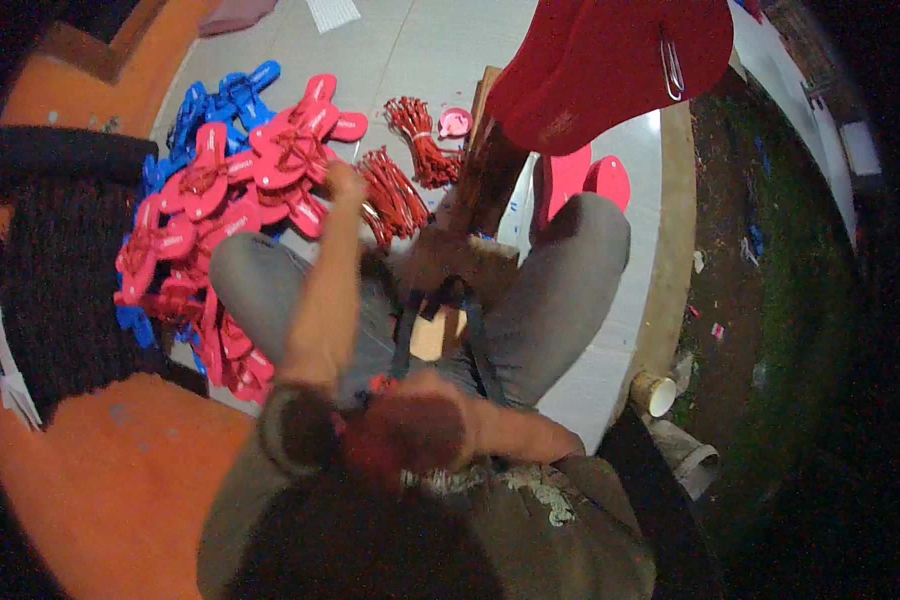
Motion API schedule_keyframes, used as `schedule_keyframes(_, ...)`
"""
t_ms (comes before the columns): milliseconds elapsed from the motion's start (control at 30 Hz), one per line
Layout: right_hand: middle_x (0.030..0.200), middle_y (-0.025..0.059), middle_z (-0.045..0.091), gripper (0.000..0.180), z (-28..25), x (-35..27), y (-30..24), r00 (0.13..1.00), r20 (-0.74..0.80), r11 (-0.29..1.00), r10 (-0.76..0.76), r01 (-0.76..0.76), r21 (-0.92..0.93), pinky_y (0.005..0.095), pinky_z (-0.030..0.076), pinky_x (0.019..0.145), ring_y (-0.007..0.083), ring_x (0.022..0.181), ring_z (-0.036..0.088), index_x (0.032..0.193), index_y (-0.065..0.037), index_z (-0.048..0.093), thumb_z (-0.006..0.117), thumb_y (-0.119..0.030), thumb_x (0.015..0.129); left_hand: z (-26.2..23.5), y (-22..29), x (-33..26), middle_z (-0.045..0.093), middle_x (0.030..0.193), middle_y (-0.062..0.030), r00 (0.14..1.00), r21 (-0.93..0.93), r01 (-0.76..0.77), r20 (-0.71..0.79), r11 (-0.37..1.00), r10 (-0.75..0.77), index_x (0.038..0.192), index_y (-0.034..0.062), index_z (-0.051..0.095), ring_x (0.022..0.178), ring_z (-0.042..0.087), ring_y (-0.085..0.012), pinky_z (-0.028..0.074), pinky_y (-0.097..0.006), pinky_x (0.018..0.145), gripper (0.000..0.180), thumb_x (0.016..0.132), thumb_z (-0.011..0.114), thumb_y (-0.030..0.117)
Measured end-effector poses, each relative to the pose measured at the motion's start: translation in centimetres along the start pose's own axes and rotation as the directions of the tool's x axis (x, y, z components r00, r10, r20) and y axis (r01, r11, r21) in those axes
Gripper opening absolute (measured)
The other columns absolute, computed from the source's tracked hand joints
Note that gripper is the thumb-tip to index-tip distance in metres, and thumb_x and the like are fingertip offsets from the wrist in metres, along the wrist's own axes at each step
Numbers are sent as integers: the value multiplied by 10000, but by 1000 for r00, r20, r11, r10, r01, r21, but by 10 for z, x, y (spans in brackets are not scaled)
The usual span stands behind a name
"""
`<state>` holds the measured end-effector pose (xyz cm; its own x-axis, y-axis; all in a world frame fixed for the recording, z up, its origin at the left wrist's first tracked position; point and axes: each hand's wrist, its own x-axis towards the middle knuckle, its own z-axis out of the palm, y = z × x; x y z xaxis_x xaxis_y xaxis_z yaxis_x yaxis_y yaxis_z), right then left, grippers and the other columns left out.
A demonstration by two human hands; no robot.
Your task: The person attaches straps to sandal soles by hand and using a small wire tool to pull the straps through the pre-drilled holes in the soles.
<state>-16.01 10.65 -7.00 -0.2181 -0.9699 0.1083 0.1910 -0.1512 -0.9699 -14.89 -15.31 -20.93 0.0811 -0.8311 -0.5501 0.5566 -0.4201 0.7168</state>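
Observation:
My left hand (344, 186) is stretched out to the near right edge of a heap of pink flip-flops (238, 218), beside a bundle of red straps (395, 192). Its fingers are small and blurred, so whether they hold a flip-flop does not show. Close to my body, my right hand (432, 392) is curled by a blurred dark red thing (402, 432) whose kind I cannot make out. Between my knees stands a wooden block (460, 262) with an upright wooden post (495, 180).
Blue flip-flops (235, 98) lie behind the pink ones. Another red strap bundle (425, 140) lies near a small pink round item (455, 122). Large red soles (610, 75) with a metal wire loop (670, 68) rise above the post. Pink soles (608, 182) lie beyond my right knee; a cup (654, 394) lies at right.

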Motion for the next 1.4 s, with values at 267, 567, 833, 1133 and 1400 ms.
schedule_keyframes(267, 1005, 187, 565, 470, -79, 85, 92, 991, -18, 507, -135, 54, -861, 306, 398, 841, 224, 919, 550, 1183, -2, 447, 491, -341, 861, 17, 75, -6, 499, 610, -32, 815, 421, -60, 544, 905, -199, 916, 55, 552, 631, 519, -143, 452, -275, 616, 386, 870, 428, 418)
schedule_keyframes(567, 987, 105, 602, 362, -63, 99, 8, 983, -151, 887, 103, -160, -432, 301, 422, 809, 200, 915, 554, 1058, -34, 568, 536, -320, 839, -6, 62, -153, 537, 927, -130, 621, 507, -697, 780, 507, 74, 901, -48, 571, 899, 530, -225, 400, -306, 796, 343, 875, 472, 280)
schedule_keyframes(833, 955, 100, 594, 260, -90, 61, -14, 977, -211, 954, 42, -102, -283, 301, 437, 771, 192, 876, 565, 869, -13, 640, 711, -173, 677, 12, 76, -177, 530, 1043, -126, 303, 280, -778, 951, 562, -54, 1051, -33, 557, 980, 505, -213, 380, -286, 852, 425, 867, 465, 339)
schedule_keyframes(1133, 888, 96, 595, 274, -79, 43, -30, 956, -275, 943, -102, 5, -334, 282, 439, 753, 176, 836, 568, 874, -1, 612, 716, -144, 665, 6, 61, -209, 569, 848, -134, 369, 271, -850, 918, 451, 143, 992, -6, 553, 765, 579, -248, 464, -313, 689, 255, 741, 571, 32)
schedule_keyframes(1400, 933, 69, 613, 244, -77, 44, -42, 931, -362, 999, 35, -21, 43, 230, 434, 754, 146, 837, 579, 958, -28, 627, 656, -40, 716, 12, 67, -216, 616, 835, -91, 192, 104, -949, 940, 299, 283, 906, 26, 606, 776, 600, -206, 479, -314, 690, 209, 698, 609, 1)
